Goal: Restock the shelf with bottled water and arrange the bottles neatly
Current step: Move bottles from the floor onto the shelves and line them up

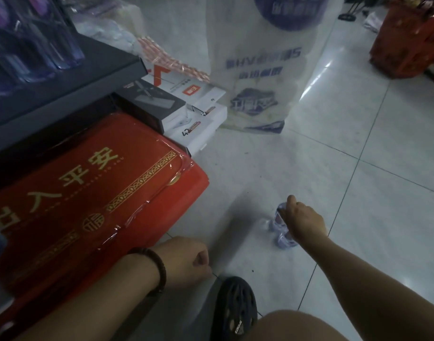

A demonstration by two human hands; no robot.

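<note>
Pale glossy floor tiles (346,163) with dark grout lines cover the shop aisle. Nearest the camera, a bare knee (299,326) sits beside a dark perforated sandal (235,306) whose small lettering appears to read SPORTS. The left hand (186,259), wearing a dark beaded bracelet (158,269) at the wrist, hangs just above the floor with fingers curled into a loose fist and nothing visible in it. The right hand (305,222) is extended well apart from the left, palm down, fingers curled over the tops of the water bottles (283,241). These small clear bottles stand clustered on the floor tiles, not on the shelf; their labels are blurred. To the left, a red doormat (88,193) in clear wrap carries gold characters 出入平安 and a round 福 emblem. Beyond it lie stacked white and black boxes (198,114), one with a red square logo. Above them, a dark shelf (71,82) holds purple-tinted items. Farther back stands a white plastic bag (260,77) with blue print, too blurred to read.
</note>
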